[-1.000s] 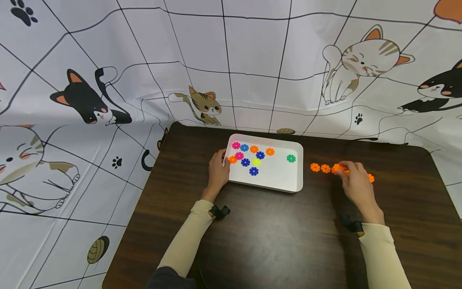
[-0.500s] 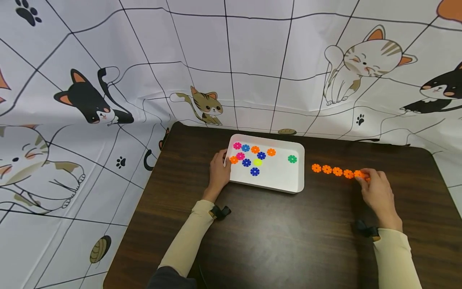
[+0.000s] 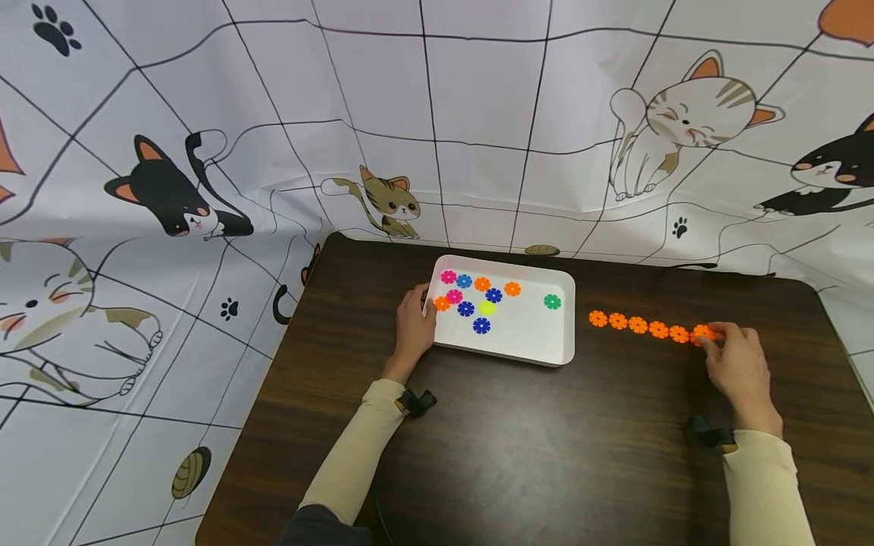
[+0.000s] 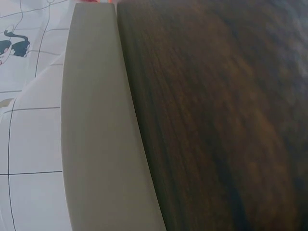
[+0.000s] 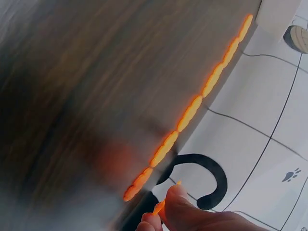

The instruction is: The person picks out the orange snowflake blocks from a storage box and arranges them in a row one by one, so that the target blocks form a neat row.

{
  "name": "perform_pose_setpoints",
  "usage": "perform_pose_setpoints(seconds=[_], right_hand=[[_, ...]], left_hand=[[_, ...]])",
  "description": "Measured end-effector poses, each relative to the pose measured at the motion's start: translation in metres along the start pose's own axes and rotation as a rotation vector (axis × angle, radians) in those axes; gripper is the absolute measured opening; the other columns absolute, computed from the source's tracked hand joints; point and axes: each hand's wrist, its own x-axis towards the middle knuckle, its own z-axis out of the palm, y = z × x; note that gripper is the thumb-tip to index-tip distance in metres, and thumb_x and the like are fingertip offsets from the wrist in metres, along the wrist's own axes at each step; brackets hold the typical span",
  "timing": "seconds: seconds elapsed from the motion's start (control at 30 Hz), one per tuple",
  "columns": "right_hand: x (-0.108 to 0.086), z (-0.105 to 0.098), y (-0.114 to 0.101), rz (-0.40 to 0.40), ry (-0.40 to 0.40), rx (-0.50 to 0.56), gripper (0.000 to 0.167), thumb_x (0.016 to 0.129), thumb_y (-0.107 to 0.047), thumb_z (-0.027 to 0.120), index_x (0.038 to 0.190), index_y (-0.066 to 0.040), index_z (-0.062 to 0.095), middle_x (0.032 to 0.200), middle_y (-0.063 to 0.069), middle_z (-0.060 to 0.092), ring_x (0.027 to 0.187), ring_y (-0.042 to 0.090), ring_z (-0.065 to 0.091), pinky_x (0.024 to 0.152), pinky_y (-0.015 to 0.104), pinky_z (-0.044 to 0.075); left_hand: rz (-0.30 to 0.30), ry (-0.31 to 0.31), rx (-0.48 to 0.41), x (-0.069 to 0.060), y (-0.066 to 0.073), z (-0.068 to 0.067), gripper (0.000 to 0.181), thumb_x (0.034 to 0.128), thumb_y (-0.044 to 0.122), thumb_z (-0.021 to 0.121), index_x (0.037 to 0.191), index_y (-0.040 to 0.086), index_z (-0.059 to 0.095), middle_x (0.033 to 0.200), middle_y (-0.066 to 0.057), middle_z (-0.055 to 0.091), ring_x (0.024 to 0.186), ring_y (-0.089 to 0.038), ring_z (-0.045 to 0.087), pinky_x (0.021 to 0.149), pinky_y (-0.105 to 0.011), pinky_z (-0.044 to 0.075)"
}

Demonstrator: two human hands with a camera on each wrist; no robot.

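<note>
In the head view the left hand [image 3: 414, 326] grips the left side of a white tray [image 3: 532, 345], thumb over its rim. Several small notched discs lie inside the tray, among them a green disc [image 3: 552, 302] and a yellow disc [image 3: 487, 309]. Right of the tray, orange discs [image 3: 638, 325] form a row on the table. At the row's right end the right hand [image 3: 740, 371] pinches an orange disc [image 3: 700, 334]. The right wrist view shows thumb and finger [image 5: 178, 207] around an orange piece [image 5: 159, 208], beside the row [image 5: 190, 113].
The dark wooden table [image 3: 519, 440] meets a white cloth [image 3: 478, 91] printed with cats and lines along its back and left. In the left wrist view, the tray's outer wall [image 4: 103, 115] stands close to the camera.
The right hand has moved right along the orange row to its far end, uncovering the discs it hid before. The left hand still holds the tray, which has not visibly moved on the table.
</note>
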Motion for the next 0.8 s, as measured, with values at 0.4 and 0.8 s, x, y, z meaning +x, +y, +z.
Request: perform_pose_setpoints(seconds=[0.4,0.8], right_hand=[[0.001,-0.005,0.015,0.092,-0.043,-0.024,0.048,0.108,-0.025,0.044,0.140,0.010,0.042,0.139,0.043,0.033,0.118,0.061,0.042,0.088,0.073,0.039],[0.004,-0.008,0.026,0.151,-0.075,-0.041,0.051,0.108,-0.028,0.043,0.141,0.011,0.041,0.141,0.047,0.030,0.121,0.064,0.039,0.092,0.075,0.039]], left_hand=[[-0.008,-0.002,0.000,0.000,-0.002,0.001,0.037,0.1033,0.013,0.056,0.139,0.005,0.057,0.124,-0.020,0.063,0.108,-0.035,0.062,0.102,-0.047,0.056],[0.004,-0.002,0.005,0.001,-0.002,0.001,0.036,0.1032,0.013,0.056,0.138,0.005,0.057,0.124,-0.020,0.063,0.108,-0.034,0.062,0.102,-0.046,0.056]])
